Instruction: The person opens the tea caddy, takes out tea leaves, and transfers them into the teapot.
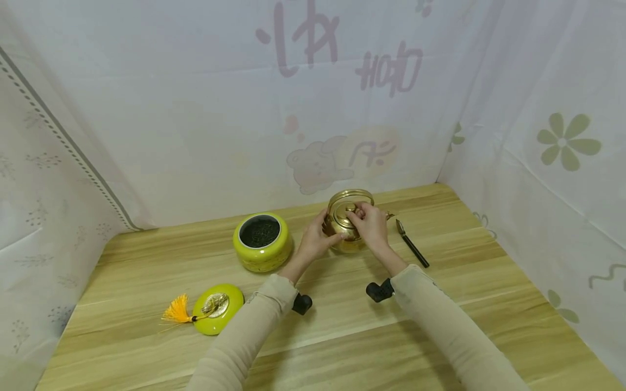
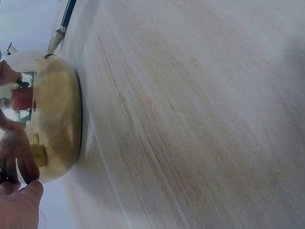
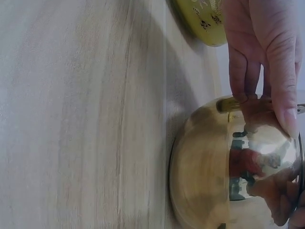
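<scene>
A shiny gold teapot (image 1: pixel 348 246) with a raised hoop handle (image 1: pixel 351 192) stands near the table's back edge. My left hand (image 1: pixel 314 240) holds its left side, thumb in front and fingers along the wall; the right wrist view shows that thumb (image 3: pixel 284 102) pressing the polished body. With thumb and fingers, my right hand (image 1: pixel 374 227) pinches the knob on the round teapot lid (image 1: pixel 339 210). The lid appears seated on the pot. Part of the knob is hidden by the fingers.
Left of the teapot stands an uncovered yellow jar (image 1: pixel 264 258) with dark loose bits inside, like tea leaves. Its yellow lid (image 1: pixel 230 293), with an orange tassel (image 1: pixel 178 310), lies nearer. A black-handled tool (image 1: pixel 414 248) with a metal tip lies right. Printed cloth (image 1: pixel 195 136) hangs behind.
</scene>
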`<move>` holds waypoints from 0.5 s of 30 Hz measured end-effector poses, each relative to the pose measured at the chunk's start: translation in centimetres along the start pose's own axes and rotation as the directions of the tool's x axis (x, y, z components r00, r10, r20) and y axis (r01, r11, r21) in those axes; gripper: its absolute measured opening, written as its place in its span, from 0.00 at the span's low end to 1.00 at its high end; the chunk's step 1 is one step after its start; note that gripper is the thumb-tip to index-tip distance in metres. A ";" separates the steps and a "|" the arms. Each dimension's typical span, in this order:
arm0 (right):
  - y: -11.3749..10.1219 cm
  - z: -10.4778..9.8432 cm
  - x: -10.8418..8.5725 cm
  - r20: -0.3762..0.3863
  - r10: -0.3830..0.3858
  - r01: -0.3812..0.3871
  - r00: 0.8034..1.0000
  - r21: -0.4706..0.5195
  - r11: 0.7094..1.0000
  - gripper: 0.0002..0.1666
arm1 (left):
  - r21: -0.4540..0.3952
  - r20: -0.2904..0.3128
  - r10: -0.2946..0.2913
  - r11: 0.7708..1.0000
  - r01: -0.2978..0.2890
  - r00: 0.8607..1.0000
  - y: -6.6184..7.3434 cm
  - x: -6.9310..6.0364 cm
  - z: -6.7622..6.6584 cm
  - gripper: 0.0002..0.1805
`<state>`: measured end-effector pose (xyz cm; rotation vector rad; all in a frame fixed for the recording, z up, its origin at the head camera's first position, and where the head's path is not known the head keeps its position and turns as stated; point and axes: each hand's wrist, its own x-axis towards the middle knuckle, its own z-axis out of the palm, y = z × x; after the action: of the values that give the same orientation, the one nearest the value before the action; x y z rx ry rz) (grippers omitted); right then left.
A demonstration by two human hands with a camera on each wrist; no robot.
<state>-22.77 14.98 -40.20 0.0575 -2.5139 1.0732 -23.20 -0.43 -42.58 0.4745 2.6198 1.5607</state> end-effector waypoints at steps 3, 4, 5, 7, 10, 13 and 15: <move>0.0 -0.1 -0.1 0.003 -0.005 0.005 1.000 -0.006 1.000 0.18 | 0.004 -0.003 0.003 1.000 -0.003 1.000 0.0 0.0 0.0 0.44; 0.0 -0.1 -0.1 0.004 -0.007 0.007 1.000 -0.009 1.000 0.18 | 0.004 -0.003 0.004 1.000 -0.004 1.000 0.0 0.0 0.0 0.45; 0.0 -0.1 -0.1 0.005 -0.007 0.007 1.000 -0.014 1.000 0.18 | 0.005 -0.003 0.004 1.000 -0.004 1.000 0.0 0.0 0.0 0.45; 0.0 -0.1 -0.1 0.013 -0.003 0.003 1.000 -0.020 1.000 0.19 | 0.008 -0.001 0.000 1.000 0.000 1.000 0.0 0.0 0.0 0.45; 0.0 -0.1 0.0 0.030 0.011 -0.010 0.999 -0.029 1.000 0.20 | 0.011 0.000 -0.010 1.000 0.010 1.000 0.1 0.0 0.0 0.45; 0.0 0.0 0.0 0.040 0.026 -0.024 0.999 -0.038 0.999 0.20 | 0.016 0.003 -0.020 1.000 0.020 1.000 0.1 0.0 0.0 0.45; 0.1 0.0 0.0 0.040 0.033 -0.031 0.999 -0.054 0.998 0.19 | 0.020 0.006 -0.026 0.999 0.026 1.000 0.1 -0.1 -0.1 0.45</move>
<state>-22.78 15.02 -40.25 0.0244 -2.5862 1.0269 -23.11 -0.43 -42.43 0.4434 2.6285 1.5249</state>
